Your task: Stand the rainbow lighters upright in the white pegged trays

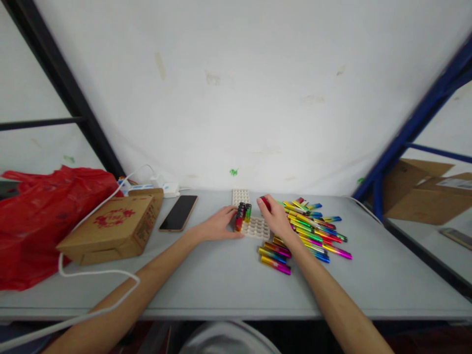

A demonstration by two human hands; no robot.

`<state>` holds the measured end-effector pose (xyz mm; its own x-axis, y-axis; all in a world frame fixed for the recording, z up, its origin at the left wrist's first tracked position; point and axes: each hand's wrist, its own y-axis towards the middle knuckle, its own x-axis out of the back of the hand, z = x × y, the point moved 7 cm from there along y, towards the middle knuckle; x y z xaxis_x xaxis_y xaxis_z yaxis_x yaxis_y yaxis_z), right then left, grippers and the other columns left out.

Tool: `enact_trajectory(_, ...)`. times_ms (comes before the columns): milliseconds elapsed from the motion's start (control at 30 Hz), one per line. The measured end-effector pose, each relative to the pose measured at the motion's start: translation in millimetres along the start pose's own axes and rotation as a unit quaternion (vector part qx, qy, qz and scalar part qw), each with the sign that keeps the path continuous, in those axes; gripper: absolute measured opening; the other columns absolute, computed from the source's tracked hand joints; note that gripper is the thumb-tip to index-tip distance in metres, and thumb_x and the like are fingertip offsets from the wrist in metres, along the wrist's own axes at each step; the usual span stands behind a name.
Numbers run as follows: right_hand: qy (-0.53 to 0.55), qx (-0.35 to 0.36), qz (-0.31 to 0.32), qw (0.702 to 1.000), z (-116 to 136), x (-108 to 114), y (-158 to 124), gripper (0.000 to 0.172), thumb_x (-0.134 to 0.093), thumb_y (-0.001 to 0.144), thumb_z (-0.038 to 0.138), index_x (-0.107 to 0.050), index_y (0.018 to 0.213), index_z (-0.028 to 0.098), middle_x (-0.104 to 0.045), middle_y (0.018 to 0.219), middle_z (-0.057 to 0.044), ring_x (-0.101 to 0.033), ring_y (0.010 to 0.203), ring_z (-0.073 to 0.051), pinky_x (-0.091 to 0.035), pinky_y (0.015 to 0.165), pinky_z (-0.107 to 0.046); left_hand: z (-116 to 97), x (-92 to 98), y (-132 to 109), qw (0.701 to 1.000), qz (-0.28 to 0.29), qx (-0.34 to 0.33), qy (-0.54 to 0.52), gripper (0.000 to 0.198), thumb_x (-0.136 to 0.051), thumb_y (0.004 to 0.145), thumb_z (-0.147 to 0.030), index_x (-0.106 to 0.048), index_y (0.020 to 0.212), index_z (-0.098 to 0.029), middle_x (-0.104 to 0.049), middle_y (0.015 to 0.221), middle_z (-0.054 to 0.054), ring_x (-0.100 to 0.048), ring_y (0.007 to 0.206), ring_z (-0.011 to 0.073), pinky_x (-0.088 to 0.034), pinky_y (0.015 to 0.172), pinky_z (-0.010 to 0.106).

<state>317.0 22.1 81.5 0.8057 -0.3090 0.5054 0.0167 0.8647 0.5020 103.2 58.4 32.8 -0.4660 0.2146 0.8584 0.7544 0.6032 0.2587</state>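
A pale holed tray (260,228) lies on the table, with several dark-topped tubes (239,223) upright at its left end. One upright tube (248,213) is green and gold. My left hand (220,224) is around the tray's left end, thumb at the near edge and fingers behind the tubes. Above the tray's right side, my right hand (276,216) is closed on a red tube (264,202), tilted and partly hidden by the fingers. Under and beside my right forearm lies a pile of shiny multicoloured tubes (313,228). A smaller group of tubes (275,264) lies nearer me.
A second holed tray (240,196) lies behind, near the wall. To the left are a phone (179,213), a cardboard box (110,226), a red plastic bag (55,221) and a white cable (99,271). Blue frame posts (379,191) stand at right, beside an open carton (424,196).
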Motion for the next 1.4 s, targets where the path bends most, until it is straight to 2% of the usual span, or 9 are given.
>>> enact_trajectory(100, 0.000, 0.047, 0.056, 0.997, 13.7, 2.9, -1.4, 0.047, -0.044, 0.117, 0.065, -0.060, 0.092, 0.028, -0.068, 0.078, -0.001, -0.064, 0.076, -0.023, -0.049, 0.076, -0.034, 0.4, 0.4, -0.1, 1.000, -0.004, 0.001, 0.000, 0.078, -0.091, 0.092, -0.062, -0.067, 0.153, -0.019, -0.066, 0.164, 0.020, -0.061, 0.154, 0.0433, -0.046, 0.137, 0.055)
enact_trajectory(233, -0.066, 0.115, 0.084, 0.988, 30.2, 8.8, -4.2, 0.059, -0.046, 0.117, 0.071, -0.061, 0.082, 0.026, -0.071, 0.088, -0.007, -0.065, 0.084, -0.024, -0.051, 0.082, -0.035, -1.4, 1.5, 0.0, 1.000, -0.010, -0.010, -0.006, 0.078, -0.092, 0.091, -0.061, -0.068, 0.154, -0.022, -0.068, 0.162, 0.018, -0.061, 0.154, 0.0424, -0.048, 0.136, 0.054)
enact_trajectory(367, -0.065, 0.093, 0.136, 0.984, 24.7, 1.5, -5.4, 0.063, -0.049, 0.117, 0.073, -0.060, 0.077, 0.026, -0.068, 0.071, -0.002, -0.058, 0.067, -0.019, -0.044, 0.071, -0.032, -2.2, 1.8, -0.4, 1.000, -0.005, -0.006, -0.006, 0.077, -0.091, 0.093, -0.062, -0.067, 0.154, -0.020, -0.067, 0.163, 0.019, -0.061, 0.154, 0.0423, -0.047, 0.136, 0.054)
enact_trajectory(467, -0.052, 0.087, 0.163, 0.981, 18.4, -6.6, -6.8, 0.060, -0.055, 0.116, 0.069, -0.064, 0.077, 0.025, -0.071, 0.069, -0.002, -0.058, 0.063, -0.018, -0.040, 0.067, -0.031, -2.3, 1.8, -0.6, 1.000, -0.005, -0.003, -0.004, 0.078, -0.091, 0.093, -0.061, -0.066, 0.154, -0.019, -0.066, 0.163, 0.021, -0.061, 0.153, 0.0432, -0.048, 0.135, 0.055)
enact_trajectory(900, -0.212, 0.104, 0.208, 0.949, 16.8, -23.4, -12.7, 0.027, -0.065, 0.120, 0.044, -0.077, 0.105, 0.024, -0.083, 0.091, -0.008, -0.075, 0.080, -0.024, -0.044, 0.071, -0.030, -2.1, 0.0, 0.9, 1.000, -0.005, -0.007, -0.003, 0.074, -0.092, 0.091, -0.060, -0.067, 0.150, -0.022, -0.068, 0.159, 0.016, -0.063, 0.151, 0.0422, -0.049, 0.134, 0.053)
enact_trajectory(1067, -0.264, 0.090, 0.217, 0.936, 17.8, -30.3, -15.0, 0.034, -0.079, 0.112, 0.046, -0.079, 0.087, 0.023, -0.083, 0.087, -0.010, -0.075, 0.076, -0.024, -0.038, 0.065, -0.032, -1.3, 0.3, 0.4, 1.000, -0.008, -0.002, 0.001, 0.073, -0.091, 0.092, -0.061, -0.068, 0.149, -0.021, -0.068, 0.159, 0.018, -0.063, 0.151, 0.0431, -0.049, 0.134, 0.054)
enact_trajectory(1133, -0.228, 0.085, 0.212, 0.947, 20.5, -25.7, -12.3, 0.034, -0.081, 0.111, 0.043, -0.079, 0.084, 0.024, -0.082, 0.082, -0.007, -0.074, 0.073, -0.023, -0.038, 0.065, -0.031, -1.1, 0.4, 0.0, 1.000, -0.008, -0.003, 0.001, 0.073, -0.090, 0.093, -0.062, -0.068, 0.149, -0.021, -0.068, 0.159, 0.018, -0.063, 0.151, 0.0431, -0.049, 0.134, 0.055)
enact_trajectory(1267, -0.136, 0.089, 0.174, 0.971, 38.0, 6.4, -8.9, 0.026, -0.074, 0.114, 0.036, -0.081, 0.093, 0.023, -0.083, 0.086, -0.005, -0.075, 0.079, -0.022, -0.047, 0.073, -0.031, -1.2, 1.1, -0.4, 1.000, -0.013, -0.005, 0.000, 0.076, -0.090, 0.092, -0.064, -0.067, 0.152, -0.022, -0.069, 0.160, 0.018, -0.062, 0.152, 0.0432, -0.049, 0.135, 0.055)
enact_trajectory(1400, -0.122, 0.103, 0.233, 0.959, 61.6, 30.7, -43.6, 0.013, -0.077, 0.110, 0.031, -0.082, 0.099, 0.025, -0.082, 0.092, -0.004, -0.077, 0.083, -0.023, -0.055, 0.077, -0.033, -0.4, -0.5, -0.2, 1.000, -0.012, -0.008, 0.001, 0.077, -0.089, 0.093, -0.068, -0.068, 0.151, -0.021, -0.068, 0.160, 0.019, -0.063, 0.152, 0.0434, -0.050, 0.134, 0.053)
